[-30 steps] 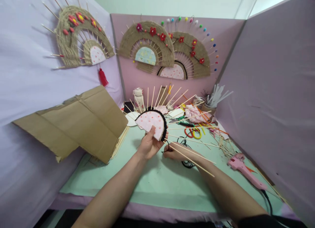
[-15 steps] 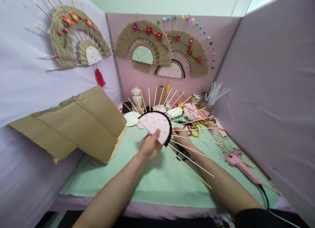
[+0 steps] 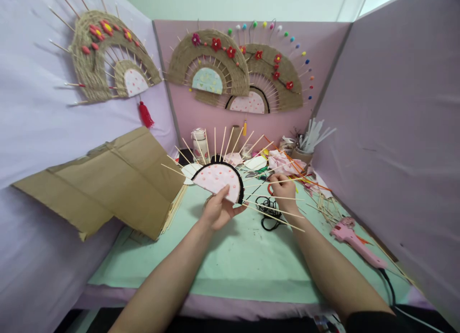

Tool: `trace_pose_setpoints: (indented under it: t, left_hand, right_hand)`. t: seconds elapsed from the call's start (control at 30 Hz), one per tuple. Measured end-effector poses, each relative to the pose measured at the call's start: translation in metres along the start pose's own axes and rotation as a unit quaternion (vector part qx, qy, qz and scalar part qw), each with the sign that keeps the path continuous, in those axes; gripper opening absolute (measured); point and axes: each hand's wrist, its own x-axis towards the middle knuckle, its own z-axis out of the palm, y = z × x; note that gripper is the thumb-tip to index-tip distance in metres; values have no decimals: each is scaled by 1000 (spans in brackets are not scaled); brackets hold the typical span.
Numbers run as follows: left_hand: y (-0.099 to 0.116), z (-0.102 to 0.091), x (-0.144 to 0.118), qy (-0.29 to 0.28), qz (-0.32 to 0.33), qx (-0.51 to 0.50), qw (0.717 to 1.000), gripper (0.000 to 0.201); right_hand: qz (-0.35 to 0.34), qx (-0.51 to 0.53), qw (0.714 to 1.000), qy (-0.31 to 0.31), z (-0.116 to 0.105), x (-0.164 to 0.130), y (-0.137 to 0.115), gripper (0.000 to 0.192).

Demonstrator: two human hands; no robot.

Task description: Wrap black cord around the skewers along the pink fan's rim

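A half-round pink fan piece (image 3: 215, 176) with red dots is held up over the table by my left hand (image 3: 221, 210), thumb on its face and fingers behind. Black yarn edges its curve, and several thin bamboo sticks (image 3: 258, 170) spread out from it like rays. To the right, my right hand (image 3: 283, 189) is closed in a pinch on a black yarn strand (image 3: 257, 191), which stretches taut from the fan's lower right edge between the sticks. Loose black yarn (image 3: 269, 211) lies in a tangle on the table below that hand.
A pink glue gun (image 3: 357, 242) with a cord lies at the right. Bent brown cardboard (image 3: 115, 179) leans at the left. Scissors, fabric scraps (image 3: 283, 161), loose sticks and a pot of white strips (image 3: 311, 141) line the back. Finished fans (image 3: 212, 60) hang on the partitions.
My right hand has moved right and slightly up, away from the fan's edge, drawing the yarn out. The fan has turned counterclockwise and shifted a little left in my left hand.
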Motion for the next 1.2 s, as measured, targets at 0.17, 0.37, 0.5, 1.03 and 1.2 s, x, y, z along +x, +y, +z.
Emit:
trace_pose_setpoints:
  t: [0.17, 0.37, 0.5, 1.03, 1.2]
  left_hand:
    - [1, -2, 1, 6, -6, 2, 1000, 16]
    - [0, -3, 4, 26, 18, 15, 999, 18]
    - [1, -3, 5, 28, 25, 25, 999, 19]
    - [6, 0, 4, 28, 35, 28, 999, 22]
    - [5, 0, 3, 25, 36, 25, 999, 23]
  right_hand:
    - [13, -10, 1000, -6, -5, 3, 1, 26]
    - [24, 20, 999, -30, -8, 5, -5, 25]
    - [72, 40, 988, -133, -20, 9, -8, 26]
    - [60, 37, 838, -541, -122, 14, -11, 23]
    - [43, 135, 794, -591, -124, 13, -3, 23]
